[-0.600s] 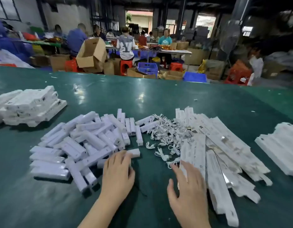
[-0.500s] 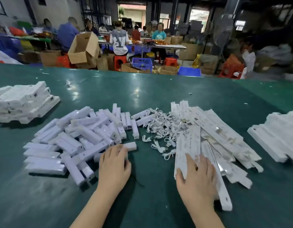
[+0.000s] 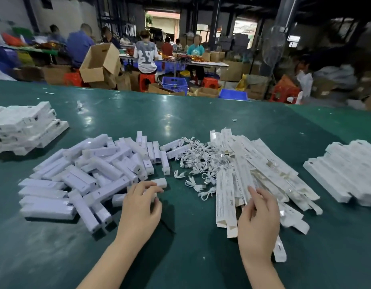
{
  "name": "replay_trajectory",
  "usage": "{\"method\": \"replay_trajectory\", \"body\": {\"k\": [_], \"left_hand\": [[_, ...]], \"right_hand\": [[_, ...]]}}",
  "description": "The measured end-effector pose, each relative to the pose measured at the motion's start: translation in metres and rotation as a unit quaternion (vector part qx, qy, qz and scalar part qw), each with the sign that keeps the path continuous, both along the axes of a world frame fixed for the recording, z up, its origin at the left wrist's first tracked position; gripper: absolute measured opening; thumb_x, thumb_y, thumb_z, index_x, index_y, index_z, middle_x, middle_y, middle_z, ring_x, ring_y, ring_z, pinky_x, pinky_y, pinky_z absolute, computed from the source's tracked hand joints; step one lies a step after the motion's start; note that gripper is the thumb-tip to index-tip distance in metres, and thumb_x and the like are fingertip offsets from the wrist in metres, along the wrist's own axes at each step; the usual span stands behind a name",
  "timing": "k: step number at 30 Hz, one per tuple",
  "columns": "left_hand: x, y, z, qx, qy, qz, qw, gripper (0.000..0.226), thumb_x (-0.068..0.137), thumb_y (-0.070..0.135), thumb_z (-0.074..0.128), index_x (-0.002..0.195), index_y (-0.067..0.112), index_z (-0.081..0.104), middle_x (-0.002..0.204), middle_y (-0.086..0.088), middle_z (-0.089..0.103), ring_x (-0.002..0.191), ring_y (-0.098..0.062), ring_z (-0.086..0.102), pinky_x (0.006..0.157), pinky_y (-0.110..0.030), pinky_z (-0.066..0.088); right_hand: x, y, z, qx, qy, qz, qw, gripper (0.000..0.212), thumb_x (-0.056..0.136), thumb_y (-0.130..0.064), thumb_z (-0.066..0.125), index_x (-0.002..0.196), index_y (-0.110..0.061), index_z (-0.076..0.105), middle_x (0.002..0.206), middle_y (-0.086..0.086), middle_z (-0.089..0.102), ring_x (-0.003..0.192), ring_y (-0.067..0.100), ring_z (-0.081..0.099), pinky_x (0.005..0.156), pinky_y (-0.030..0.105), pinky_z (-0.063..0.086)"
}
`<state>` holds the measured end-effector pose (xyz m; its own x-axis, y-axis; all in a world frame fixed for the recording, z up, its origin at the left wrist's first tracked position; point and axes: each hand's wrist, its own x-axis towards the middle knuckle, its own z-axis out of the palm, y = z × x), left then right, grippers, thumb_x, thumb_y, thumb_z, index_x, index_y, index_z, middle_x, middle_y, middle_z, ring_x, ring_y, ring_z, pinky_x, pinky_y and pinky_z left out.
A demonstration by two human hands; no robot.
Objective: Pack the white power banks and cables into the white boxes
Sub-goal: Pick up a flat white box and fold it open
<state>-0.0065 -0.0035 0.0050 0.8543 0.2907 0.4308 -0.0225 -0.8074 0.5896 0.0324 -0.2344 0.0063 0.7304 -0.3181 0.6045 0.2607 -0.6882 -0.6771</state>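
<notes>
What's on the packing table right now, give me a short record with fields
left hand: grips a white power bank at the pile's near edge
right hand: fingers spread on the flat white boxes
cables: loose heap between both piles
table: green
far left: stack of packed boxes
far right: another white stack
</notes>
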Motion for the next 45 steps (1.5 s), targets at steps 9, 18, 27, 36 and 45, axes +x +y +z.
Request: {"method": "replay_trajectory", "body": {"k": [9, 18, 27, 36, 45], "left_hand": [[0.003, -0.013, 0.006, -0.129, -0.024, -0.096, 0.987, 0.028, 0.089, -0.003, 0.059, 0.091, 0.024, 0.068, 0.100, 0.017, 0.061, 0.087, -0.008, 0.058, 0.076, -0.019, 0.047], [0.002, -0.043, 0.028, -0.580, 0.091, -0.248, 0.770, 0.050, 0.080, 0.032, 0.067, 0.123, 0.011, 0.055, 0.121, -0.006, 0.068, 0.112, -0.023, 0.065, 0.085, -0.027, 0.054], [0.000, -0.038, 0.021, -0.645, 0.060, -0.160, 0.745, 0.051, 0.073, 0.029, 0.071, 0.110, -0.002, 0.054, 0.103, -0.014, 0.073, 0.091, -0.028, 0.072, 0.066, -0.028, 0.057], [0.001, -0.037, 0.018, -0.676, 0.076, -0.166, 0.714, 0.052, 0.076, 0.028, 0.069, 0.119, 0.003, 0.053, 0.106, -0.016, 0.072, 0.094, -0.026, 0.071, 0.071, -0.029, 0.058], [0.004, -0.035, 0.016, -0.691, 0.087, -0.173, 0.696, 0.032, 0.092, 0.026, 0.060, 0.114, 0.004, 0.056, 0.108, -0.015, 0.072, 0.099, -0.027, 0.070, 0.071, -0.032, 0.058]], "right_hand": [[-0.010, 0.015, -0.002, 0.089, -0.098, 0.163, 0.978, 0.043, 0.084, 0.008, 0.067, 0.122, -0.013, 0.065, 0.120, -0.008, 0.050, 0.105, 0.009, 0.057, 0.066, 0.004, 0.046], [-0.026, 0.039, 0.004, -0.007, -0.100, 0.345, 0.933, 0.051, 0.078, 0.001, 0.073, 0.120, -0.025, 0.065, 0.111, -0.013, 0.066, 0.098, 0.006, 0.065, 0.079, 0.014, 0.051], [-0.032, 0.041, 0.003, 0.032, 0.019, 0.404, 0.914, 0.032, 0.083, -0.021, 0.073, 0.113, -0.028, 0.065, 0.113, -0.013, 0.060, 0.109, 0.011, 0.060, 0.086, 0.018, 0.049], [-0.037, 0.042, 0.000, 0.084, 0.075, 0.392, 0.913, 0.040, 0.082, -0.016, 0.076, 0.107, -0.043, 0.061, 0.107, -0.013, 0.066, 0.097, 0.012, 0.063, 0.076, 0.018, 0.052], [-0.040, 0.036, 0.006, 0.070, 0.061, 0.355, 0.930, 0.049, 0.076, -0.009, 0.081, 0.107, -0.039, 0.059, 0.104, -0.019, 0.060, 0.102, 0.004, 0.059, 0.082, 0.010, 0.045]]}}
